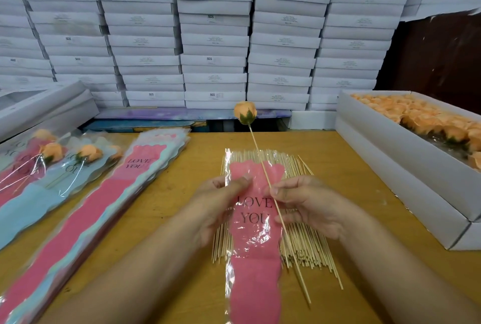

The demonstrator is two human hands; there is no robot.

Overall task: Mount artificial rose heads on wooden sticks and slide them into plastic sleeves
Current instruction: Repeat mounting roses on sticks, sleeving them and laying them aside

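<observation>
An orange rose head [245, 112] sits on the far end of a long wooden stick [260, 157] that slants toward me. My right hand [309, 204] pinches the stick near its middle. My left hand [218, 201] holds the left side of a pink "LOVE YOU" plastic sleeve [253, 250], thumb on top near its upper edge. The stick lies over the sleeve's right side, outside it as far as I can tell. Beneath both lies a spread pile of bare wooden sticks [304, 245].
A white box of orange rose heads [426, 120] stands at the right. A stack of unused pink sleeves [86, 209] lies to the left, with finished sleeved roses [52, 157] beyond it. Stacked white cartons [213, 37] wall the back of the wooden table [346, 167].
</observation>
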